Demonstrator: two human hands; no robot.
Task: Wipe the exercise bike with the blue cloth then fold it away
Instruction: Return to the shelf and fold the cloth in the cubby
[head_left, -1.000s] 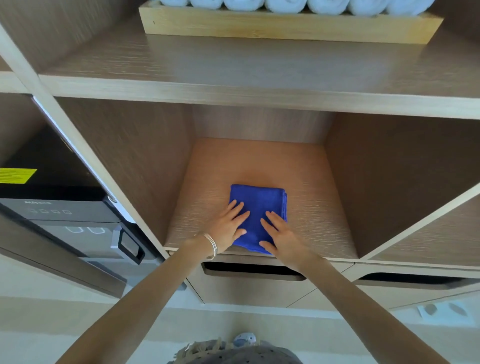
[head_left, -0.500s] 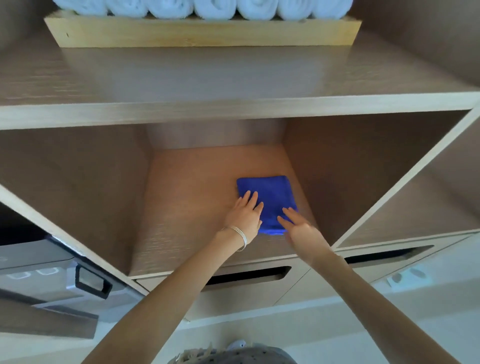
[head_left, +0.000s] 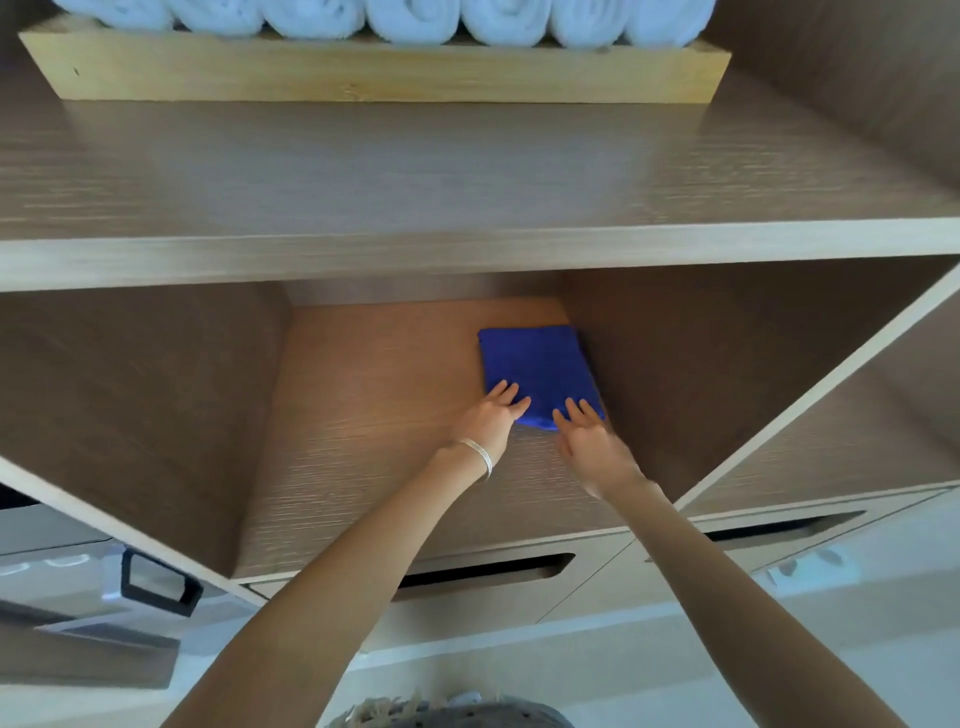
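Note:
The blue cloth (head_left: 535, 366) lies folded into a flat rectangle on the floor of a wooden cubby (head_left: 374, 415), close against the cubby's right wall. My left hand (head_left: 491, 415) has straight fingers resting on the cloth's near left corner. My right hand (head_left: 589, 434) lies flat with its fingertips on the near right corner. Both arms reach forward into the cubby. The exercise bike is not in view.
A wide wooden shelf (head_left: 467, 171) runs above the cubby and carries a wooden tray (head_left: 374, 75) of several rolled white towels (head_left: 415, 18). Drawer fronts with slot handles (head_left: 483, 569) sit below. A small black-handled appliance (head_left: 156, 579) stands at the lower left.
The cloth has slid deeper into the cubby and rightward, up to the right wall, pushed by both hands. The camera has swung left and tilted up.

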